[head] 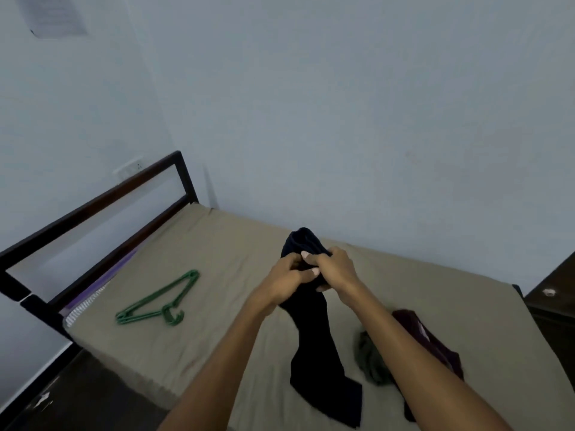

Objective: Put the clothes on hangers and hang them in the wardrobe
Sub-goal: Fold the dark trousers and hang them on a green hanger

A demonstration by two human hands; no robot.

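**Two hands lift a dark garment above a bed**

A bed (pixel 217 253) covered with a plain tan sheet fills the lower half of the view, set against pale blue walls. Its dark metal end frame (pixel 93 213) runs along the left edge.

Near the bed's left edge, close to that frame, green plastic hangers (pixel 155 301) lie flat on the sheet, stacked together, their hooks pointing toward the near edge.

At the middle of the bed, both bare arms reach forward. The left hand (pixel 287 279) and the right hand (pixel 331 269) meet side by side, fingers curled, each gripping the bunched top of a dark navy garment (pixel 314 331). The cloth rises in a small hump above the knuckles and hangs down in a long strip, its lower end touching the sheet near the near edge.

To the right, partly hidden behind the right forearm, an olive green garment (pixel 368 359) lies crumpled on the sheet. Just beside it, toward the bed's right edge, lies a maroon garment (pixel 429 340).

Beyond the bed's right edge stands dark wooden furniture (pixel 553 300).
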